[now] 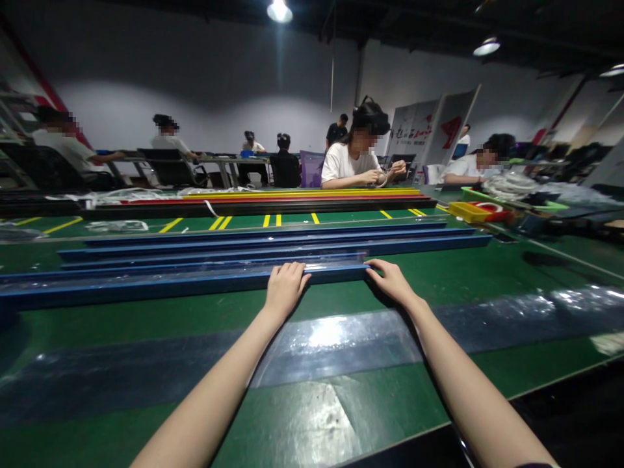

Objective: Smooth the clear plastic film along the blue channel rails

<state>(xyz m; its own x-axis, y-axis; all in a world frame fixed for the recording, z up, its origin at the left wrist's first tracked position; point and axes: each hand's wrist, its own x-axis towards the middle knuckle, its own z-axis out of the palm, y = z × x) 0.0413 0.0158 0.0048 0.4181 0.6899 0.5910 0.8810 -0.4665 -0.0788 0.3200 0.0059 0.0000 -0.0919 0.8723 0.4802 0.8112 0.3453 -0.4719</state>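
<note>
Channels on table; plastic strip in front, bars behind, bin back right.

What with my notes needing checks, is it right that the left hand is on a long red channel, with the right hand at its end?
Only the colour is wrong: the head view shows a blue channel. The left hand is on it, the right hand at its end.

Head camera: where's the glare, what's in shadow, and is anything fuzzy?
In the head view, strong white glare sits mid-length on the clear sheet; in the head view, a ceiling lamp shines with a faint streak below it; in the head view, a dark shadow lies just under the right hand; in the head view, the sheet looks soft toward the lower left.
</note>
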